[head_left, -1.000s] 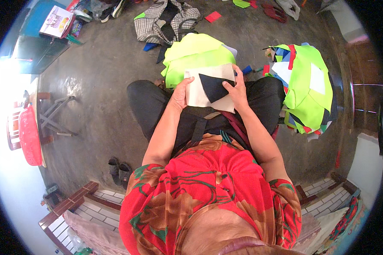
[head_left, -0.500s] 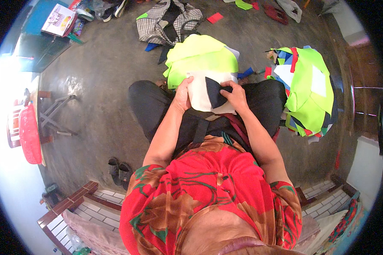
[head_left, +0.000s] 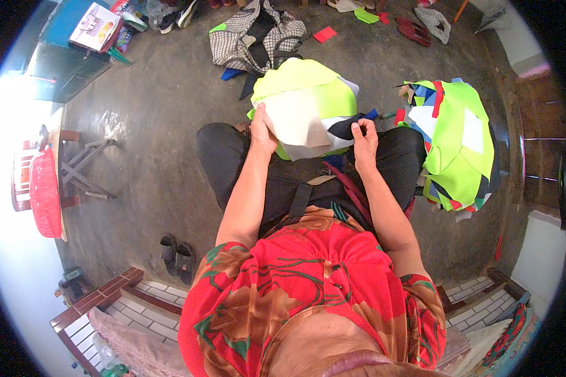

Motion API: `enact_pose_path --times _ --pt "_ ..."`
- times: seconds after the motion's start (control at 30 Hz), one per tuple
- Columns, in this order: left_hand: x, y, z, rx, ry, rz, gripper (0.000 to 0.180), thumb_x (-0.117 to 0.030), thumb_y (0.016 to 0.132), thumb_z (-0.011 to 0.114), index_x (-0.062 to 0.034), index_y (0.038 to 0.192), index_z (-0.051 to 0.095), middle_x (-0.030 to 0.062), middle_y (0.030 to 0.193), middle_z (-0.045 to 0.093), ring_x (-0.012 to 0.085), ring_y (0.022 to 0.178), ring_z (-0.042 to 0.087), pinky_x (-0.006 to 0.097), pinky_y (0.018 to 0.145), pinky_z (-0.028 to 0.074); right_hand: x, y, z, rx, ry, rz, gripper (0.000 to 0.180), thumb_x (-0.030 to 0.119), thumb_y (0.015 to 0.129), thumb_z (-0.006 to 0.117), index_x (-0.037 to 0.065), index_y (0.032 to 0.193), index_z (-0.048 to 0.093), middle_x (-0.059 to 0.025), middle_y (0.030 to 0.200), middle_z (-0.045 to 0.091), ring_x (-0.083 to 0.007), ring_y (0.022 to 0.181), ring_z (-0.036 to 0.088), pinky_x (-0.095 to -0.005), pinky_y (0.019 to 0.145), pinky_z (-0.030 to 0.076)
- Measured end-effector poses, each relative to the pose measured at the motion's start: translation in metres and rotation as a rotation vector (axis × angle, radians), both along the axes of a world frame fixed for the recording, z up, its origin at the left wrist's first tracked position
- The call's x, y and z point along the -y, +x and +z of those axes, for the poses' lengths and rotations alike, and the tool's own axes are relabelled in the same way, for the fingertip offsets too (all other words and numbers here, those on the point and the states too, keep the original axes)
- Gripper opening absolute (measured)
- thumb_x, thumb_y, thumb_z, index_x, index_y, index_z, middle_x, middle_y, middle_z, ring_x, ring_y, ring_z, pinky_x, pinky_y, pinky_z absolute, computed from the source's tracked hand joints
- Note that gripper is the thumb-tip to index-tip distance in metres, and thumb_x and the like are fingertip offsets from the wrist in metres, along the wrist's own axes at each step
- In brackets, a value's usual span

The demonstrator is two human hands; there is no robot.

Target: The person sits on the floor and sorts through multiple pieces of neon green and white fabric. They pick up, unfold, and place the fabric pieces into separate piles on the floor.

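Observation:
A heap of neon yellow-green fabric pieces (head_left: 299, 75) lies in front of my crossed legs, with a white fabric piece (head_left: 295, 116) across its near side. My left hand (head_left: 263, 131) is closed on the white piece's left edge, thumb on top. On the right, a dark navy fabric piece (head_left: 344, 129) is pinched between thumb and fingers of my right hand (head_left: 365, 141). This dark piece stretches from the heap's right side to my fingertips. Beneath the white piece, more pale and green cloth shows at its lower edge.
A second heap of neon, white and red scraps (head_left: 464, 110) sits by my right knee. Ahead lies a checked bag (head_left: 233, 47); a red scrap (head_left: 324, 34) is beside it. Dark sandals (head_left: 177, 257) rest behind on the left, and a folding stand (head_left: 88, 166) is farther left.
My right hand has moved right, drawing the dark piece off the white piece toward the heap's right side. My left hand has shifted slightly left, and the white piece now lies wider over the heap.

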State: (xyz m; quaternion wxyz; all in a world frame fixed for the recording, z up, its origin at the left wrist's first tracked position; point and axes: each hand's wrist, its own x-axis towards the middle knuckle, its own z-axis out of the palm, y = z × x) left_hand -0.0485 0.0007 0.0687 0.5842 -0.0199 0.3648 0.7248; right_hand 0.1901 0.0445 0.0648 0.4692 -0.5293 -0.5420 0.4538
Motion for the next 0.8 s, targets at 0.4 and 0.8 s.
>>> enact_pose_path --times 0.4,0.8 --pt "0.001 -0.012 -0.046 -0.726 -0.427 0.191 0.052 0.009 0.076 0.05 0.003 0.126 0.038 0.0162 0.113 0.055 0.0237 0.097 0.057 0.032 0.084 0.046 0.005 -0.007 0.013 -0.251 -0.158 0.092 0.01 0.008 0.085 0.057 0.007 0.089 0.048 0.0047 0.077 0.043 -0.0058 0.069 0.04 -0.0206 0.063 0.036" --pt "-0.006 -0.026 -0.031 -1.441 -0.494 0.296 0.058 0.002 0.069 0.063 -0.001 0.123 0.043 0.0188 0.12 0.051 0.0324 0.111 0.049 0.038 0.093 0.038 0.006 -0.007 0.017 -0.24 -0.2 0.109 0.009 0.008 0.086 0.057 0.008 0.09 0.049 0.0046 0.076 0.045 -0.0053 0.068 0.042 -0.0204 0.06 0.036"
